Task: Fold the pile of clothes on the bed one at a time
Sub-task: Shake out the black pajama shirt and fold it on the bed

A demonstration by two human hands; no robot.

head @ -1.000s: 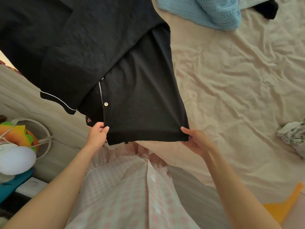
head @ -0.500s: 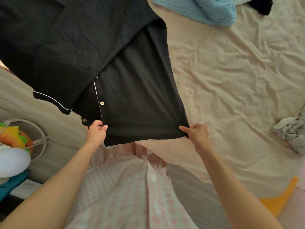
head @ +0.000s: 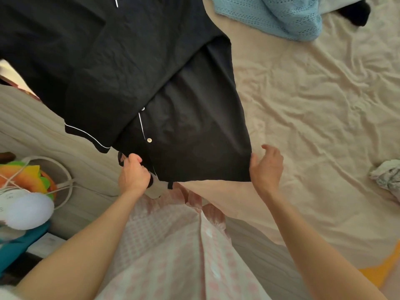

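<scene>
A black button-up shirt (head: 134, 68) with white piping lies spread over the near left part of the bed, one sleeve folded across its front. My left hand (head: 133, 176) grips the hem at the button placket, fingers curled round the cloth. At the hem's right corner my right hand (head: 266, 167) hovers with fingers spread and relaxed, holding nothing; only the thumb side is near the cloth. A light blue knit garment (head: 281, 14) lies at the far edge, with a dark garment (head: 355, 14) beside it.
The beige sheet (head: 313, 105) is wrinkled and bare across the right half. A crumpled pale cloth (head: 387, 176) lies at the right edge. Left of the bed, by its striped side, sit a white round fan (head: 23, 208) and colourful items. Something yellow (head: 381, 271) shows at bottom right.
My right hand has let go of the hem's right corner and opened. My left hand has shifted a little along the hem and curled tighter. The shirt has settled lower on the bed.
</scene>
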